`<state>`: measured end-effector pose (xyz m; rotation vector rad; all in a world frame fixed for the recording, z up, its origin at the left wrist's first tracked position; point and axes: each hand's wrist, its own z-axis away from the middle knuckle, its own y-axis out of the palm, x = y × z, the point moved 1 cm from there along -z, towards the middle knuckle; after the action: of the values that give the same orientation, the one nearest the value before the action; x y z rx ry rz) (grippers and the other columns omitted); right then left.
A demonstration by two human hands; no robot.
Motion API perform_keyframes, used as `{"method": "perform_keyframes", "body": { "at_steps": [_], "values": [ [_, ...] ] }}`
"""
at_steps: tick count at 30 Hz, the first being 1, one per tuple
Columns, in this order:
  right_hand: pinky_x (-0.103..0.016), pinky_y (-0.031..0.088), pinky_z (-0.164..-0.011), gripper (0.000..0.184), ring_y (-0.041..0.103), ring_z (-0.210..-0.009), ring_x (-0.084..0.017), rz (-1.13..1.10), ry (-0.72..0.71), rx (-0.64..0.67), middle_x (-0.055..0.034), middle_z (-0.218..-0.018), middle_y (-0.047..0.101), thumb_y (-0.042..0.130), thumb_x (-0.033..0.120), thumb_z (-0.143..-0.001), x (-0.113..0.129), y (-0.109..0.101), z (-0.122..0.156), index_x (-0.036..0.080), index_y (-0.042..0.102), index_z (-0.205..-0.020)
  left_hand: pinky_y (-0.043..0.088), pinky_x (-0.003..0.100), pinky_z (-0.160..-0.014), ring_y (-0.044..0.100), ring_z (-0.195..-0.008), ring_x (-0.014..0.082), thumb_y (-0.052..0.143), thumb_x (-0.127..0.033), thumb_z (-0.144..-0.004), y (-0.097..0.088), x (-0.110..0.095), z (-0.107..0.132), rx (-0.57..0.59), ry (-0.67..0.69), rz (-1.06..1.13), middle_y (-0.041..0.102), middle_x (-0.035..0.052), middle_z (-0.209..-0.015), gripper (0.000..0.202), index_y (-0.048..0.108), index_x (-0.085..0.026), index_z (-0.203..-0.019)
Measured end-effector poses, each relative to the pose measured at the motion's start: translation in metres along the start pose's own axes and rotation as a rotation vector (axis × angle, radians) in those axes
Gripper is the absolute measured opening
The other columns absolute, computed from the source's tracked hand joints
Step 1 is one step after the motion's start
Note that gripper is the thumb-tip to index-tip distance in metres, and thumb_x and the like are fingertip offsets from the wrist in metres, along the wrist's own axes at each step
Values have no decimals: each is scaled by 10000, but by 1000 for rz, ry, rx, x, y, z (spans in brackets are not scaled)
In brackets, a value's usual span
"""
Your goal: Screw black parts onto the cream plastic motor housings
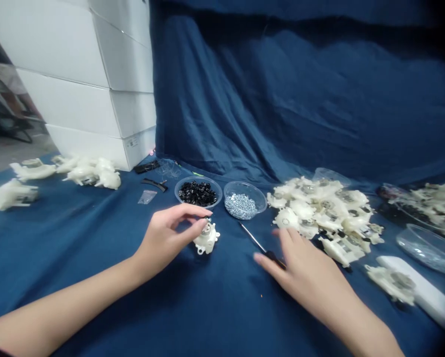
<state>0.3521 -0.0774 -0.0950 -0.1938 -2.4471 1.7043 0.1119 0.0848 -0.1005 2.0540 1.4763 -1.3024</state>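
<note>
My left hand (170, 235) is closed in a pinch, thumb and forefinger together over a small white plastic housing (207, 240). A small dark piece (208, 218) shows between those fingertips, at the top of the housing; its exact kind is too small to tell. The housing has small ringed lugs on its edge and rests on the blue cloth. My right hand (300, 260), slightly blurred, is over the black handle of a screwdriver (257, 240), thumb and fingers apart on either side of it. The screwdriver's metal shaft points away to the left.
Behind the hands stand a tub of small black parts (198, 193) and a tub of screws (240, 204). White housings (326, 208) are heaped at right, with more (92, 172) at left. A white block (426, 292) lies far right. Stacked white boxes (81, 104) rise behind.
</note>
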Motion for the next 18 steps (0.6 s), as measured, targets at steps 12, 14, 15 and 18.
{"method": "perform_keyframes", "body": {
  "at_steps": [12, 14, 15, 18],
  "values": [
    [-256, 601, -668, 331, 741, -879, -216, -407, -217, 94, -74, -1081, 746, 568, 403, -992, -41, -36, -5, 268, 590, -1294, 549, 235, -739, 635, -735, 113, 784, -257, -829, -16, 2, -21, -226, -182, 358, 730, 40, -894, 158, 790, -185, -970],
    [-264, 574, -613, 295, 716, -738, -188, -528, -200, -30, -44, -937, 749, 516, 397, -1018, -16, -32, -33, 248, 625, -1248, 536, 236, -730, 615, -709, 101, 763, -240, -844, -20, 2, -26, -247, -179, 411, 723, 39, -888, 115, 783, -178, -938],
    [-271, 567, -620, 288, 709, -724, -182, -570, -216, -107, -44, -926, 750, 527, 387, -1014, -3, -24, -44, 232, 648, -1224, 535, 239, -728, 625, -722, 106, 753, -234, -851, -22, 2, -27, -247, -184, 444, 732, 48, -908, 104, 777, -175, -933],
    [-311, 575, -785, 272, 725, -902, -209, -657, -317, -322, -74, -1080, 752, 616, 301, -970, 21, 7, -58, 204, 691, -1212, 540, 243, -720, 672, -799, 138, 739, -223, -866, -22, 4, -29, -218, -195, 511, 762, 87, -964, 106, 770, -169, -952]
  ]
}}
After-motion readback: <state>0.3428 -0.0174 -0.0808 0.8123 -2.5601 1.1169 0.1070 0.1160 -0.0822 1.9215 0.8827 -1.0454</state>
